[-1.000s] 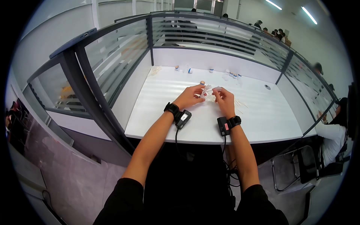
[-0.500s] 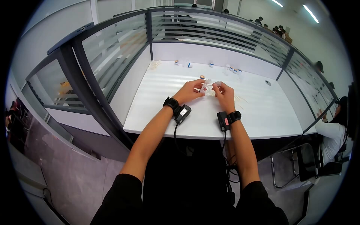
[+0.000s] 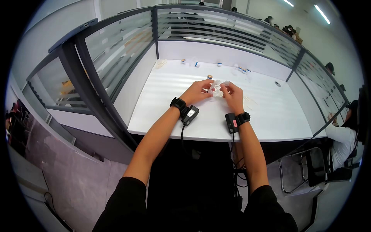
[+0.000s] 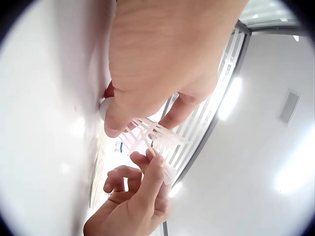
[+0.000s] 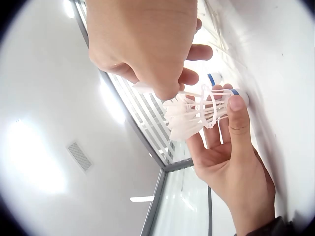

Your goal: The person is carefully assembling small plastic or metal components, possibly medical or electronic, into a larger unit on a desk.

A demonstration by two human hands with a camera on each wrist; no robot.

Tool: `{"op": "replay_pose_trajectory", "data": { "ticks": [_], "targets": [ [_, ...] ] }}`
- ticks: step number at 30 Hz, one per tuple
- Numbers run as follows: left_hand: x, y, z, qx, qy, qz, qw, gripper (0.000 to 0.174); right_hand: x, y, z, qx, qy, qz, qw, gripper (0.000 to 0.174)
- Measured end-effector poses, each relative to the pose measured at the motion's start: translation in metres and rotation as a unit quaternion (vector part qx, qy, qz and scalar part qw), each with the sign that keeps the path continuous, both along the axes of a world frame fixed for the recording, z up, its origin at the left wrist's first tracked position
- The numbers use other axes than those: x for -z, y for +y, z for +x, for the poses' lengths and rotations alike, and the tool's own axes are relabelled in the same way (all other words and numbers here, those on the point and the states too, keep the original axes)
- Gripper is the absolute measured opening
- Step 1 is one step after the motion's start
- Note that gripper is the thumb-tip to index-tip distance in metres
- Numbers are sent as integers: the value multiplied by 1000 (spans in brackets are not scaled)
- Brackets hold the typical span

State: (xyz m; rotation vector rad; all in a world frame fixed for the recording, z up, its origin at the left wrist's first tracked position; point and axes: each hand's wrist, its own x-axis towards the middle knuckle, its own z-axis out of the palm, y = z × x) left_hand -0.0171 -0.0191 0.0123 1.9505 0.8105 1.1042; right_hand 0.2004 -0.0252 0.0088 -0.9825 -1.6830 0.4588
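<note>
A white feather shuttlecock [image 5: 184,120] with a blue-banded base is held in my left hand [image 3: 196,92], thumb and fingers around its base end. In the right wrist view its skirt points away from the table, and pale shafts and a thread ring show. My right hand [image 3: 233,96] pinches a single white feather [image 4: 170,173] between thumb and forefinger. The feather's thin shaft reaches to the shuttlecock's skirt, where its tip overlaps the other shafts. Both hands are close together above the white table [image 3: 166,116].
Just behind my hands stands a shuttlecock base [image 3: 210,77] with an orange-brown top. Several blue-banded bases [image 3: 242,70] line the table's back. Loose pale sticks [image 3: 250,101] lie right of my hands, more sticks [image 3: 160,63] at the back left. Partitions enclose the table; a person [image 3: 342,139] sits at right.
The head view has tilted slightly, so the table sits higher in it. My hands keep the shuttlecock and the feather close together, with only small finger shifts.
</note>
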Motion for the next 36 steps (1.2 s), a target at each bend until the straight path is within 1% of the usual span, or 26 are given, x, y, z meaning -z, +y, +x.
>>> {"op": "replay_pose_trajectory", "data": {
  "ticks": [7, 16, 19, 22, 28, 31, 34, 36],
  "targets": [
    [-3, -3, 0, -9, 1, -12, 1000, 54, 1, 2, -1, -11, 21, -1, 1000, 22],
    [5, 7, 1, 9, -2, -20, 1000, 57, 4, 4, 0, -17, 34, -8, 999, 23],
    [2, 5, 1, 17, 11, -39, 999, 65, 5, 4, 0, -19, 35, -10, 999, 24],
    [1, 2, 2, 14, 1, -35, 999, 68, 5, 4, -1, -18, 37, -14, 999, 25],
    [3, 5, 1, 21, 14, -30, 999, 68, 6, 5, -1, -26, 46, -13, 999, 24],
    [8, 8, 3, 13, -26, -26, 999, 63, 5, 5, -2, -25, 45, -12, 999, 23],
    [11, 12, 2, 16, 3, -25, 1000, 67, 4, 3, -2, -29, 47, -15, 998, 23],
    [13, 16, 3, 20, -5, -25, 999, 67, 2, 1, -2, -30, 40, -25, 998, 24]
  ]
}}
